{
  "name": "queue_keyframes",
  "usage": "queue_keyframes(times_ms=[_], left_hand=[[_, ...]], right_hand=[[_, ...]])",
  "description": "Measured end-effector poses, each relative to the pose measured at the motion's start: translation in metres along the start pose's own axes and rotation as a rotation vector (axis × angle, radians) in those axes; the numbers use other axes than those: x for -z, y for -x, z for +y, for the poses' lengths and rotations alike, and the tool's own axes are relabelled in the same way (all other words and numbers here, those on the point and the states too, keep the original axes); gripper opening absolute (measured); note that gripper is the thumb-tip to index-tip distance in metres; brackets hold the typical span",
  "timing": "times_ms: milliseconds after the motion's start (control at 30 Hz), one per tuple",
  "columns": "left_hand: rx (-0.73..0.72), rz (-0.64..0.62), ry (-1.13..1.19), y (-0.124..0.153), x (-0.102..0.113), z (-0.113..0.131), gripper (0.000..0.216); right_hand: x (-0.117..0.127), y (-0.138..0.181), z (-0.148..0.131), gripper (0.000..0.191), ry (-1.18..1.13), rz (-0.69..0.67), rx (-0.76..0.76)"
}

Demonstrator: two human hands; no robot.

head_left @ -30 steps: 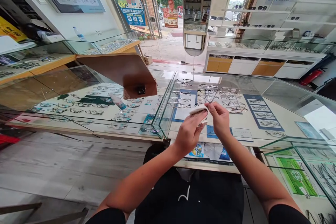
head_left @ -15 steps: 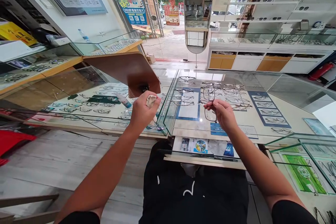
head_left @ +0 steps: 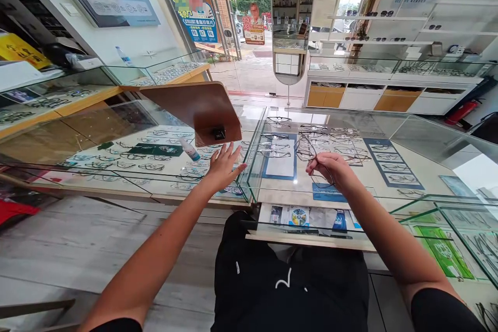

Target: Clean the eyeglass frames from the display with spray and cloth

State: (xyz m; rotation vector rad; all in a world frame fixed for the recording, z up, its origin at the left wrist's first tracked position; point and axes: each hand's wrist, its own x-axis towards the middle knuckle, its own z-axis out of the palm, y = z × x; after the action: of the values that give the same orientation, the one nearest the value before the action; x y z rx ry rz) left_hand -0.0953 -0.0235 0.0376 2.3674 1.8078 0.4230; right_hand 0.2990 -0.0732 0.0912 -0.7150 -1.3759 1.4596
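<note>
My right hand [head_left: 330,170] is closed on a thin dark pair of glasses [head_left: 307,149], holding it over the glass display case [head_left: 389,129]. My left hand [head_left: 223,166] is open with spread fingers, hovering over the left glass counter [head_left: 78,129] near its corner. A small white spray bottle with a blue cap [head_left: 190,150] lies just left of that hand. I cannot see the cleaning cloth in this view. Many glasses frames lie in rows under the glass.
A tilted brown board with a small black part [head_left: 194,109] stands on the left counter behind my left hand. An oval mirror [head_left: 292,21] stands beyond the case. Shelves with glasses line the right wall. Leaflets lie on a low shelf [head_left: 311,218] before my lap.
My left hand carried the white cloth away from the glasses to the left counter and is now open without it. My right hand kept the glasses and lowered slightly.
</note>
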Motion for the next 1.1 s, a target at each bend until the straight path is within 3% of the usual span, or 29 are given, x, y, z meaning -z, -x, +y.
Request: queue_keyframes(times_ms=[100,233,367,467,567,767,900,1100], left_hand=[[-0.156,0.198,0.147,0.011,0.028,0.047,0.1],[-0.375,0.237,0.505,0.03,0.058,0.118,0.113],[-0.463,0.302,0.688,0.039,0.066,0.158,0.098],[-0.44,0.373,0.706,0.037,0.064,0.165,0.079],[-0.435,0.368,0.723,0.032,0.062,0.165,0.066],[-0.471,0.378,0.754,0.027,0.058,0.166,0.063],[-0.524,0.47,0.732,0.026,0.054,0.165,0.061],[-0.5,0.648,0.707,0.021,0.05,0.157,0.059]], right_hand=[[-0.008,0.0,-0.007,0.033,-0.046,-0.076,-0.074],[-0.018,-0.002,-0.021,0.034,-0.096,-0.196,-0.14],[-0.022,-0.003,-0.038,0.035,-0.061,-0.283,-0.182],[-0.02,-0.002,-0.047,0.036,0.001,-0.302,-0.21],[-0.016,-0.002,-0.051,0.038,0.061,-0.306,-0.222],[-0.012,-0.003,-0.056,0.035,0.077,-0.317,-0.243],[-0.009,-0.005,-0.065,0.039,0.178,-0.328,-0.21],[0.004,0.008,-0.061,0.04,0.346,-0.021,0.107]])
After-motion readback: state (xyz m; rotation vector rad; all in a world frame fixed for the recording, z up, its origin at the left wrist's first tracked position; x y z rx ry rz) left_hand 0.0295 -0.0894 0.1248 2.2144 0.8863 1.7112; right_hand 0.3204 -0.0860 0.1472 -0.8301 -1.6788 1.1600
